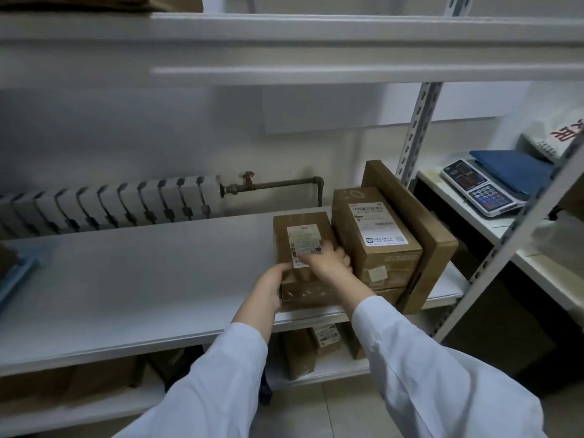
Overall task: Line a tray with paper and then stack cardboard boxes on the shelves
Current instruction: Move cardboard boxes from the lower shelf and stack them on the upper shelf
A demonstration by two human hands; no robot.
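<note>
A small brown cardboard box (pixel 297 229) with a white label sits on the white middle shelf (pixel 142 279). My left hand (pixel 268 289) grips its near left corner. My right hand (pixel 328 259) lies over its top right edge with the fingers curled down its right side. Just to the right stands a taller labelled box (pixel 376 235). Behind that one, a flat brown box (pixel 417 229) leans on edge against the shelf's right end. Both of my sleeves are white.
A blue tray (pixel 15 273) pokes in at the shelf's left edge. More boxes (pixel 325 339) sit on the lower shelf. A radiator (pixel 110 203) runs along the wall behind. A weighing scale (pixel 483 188) and blue folder rest on the neighbouring rack, past a slotted upright (pixel 417 131).
</note>
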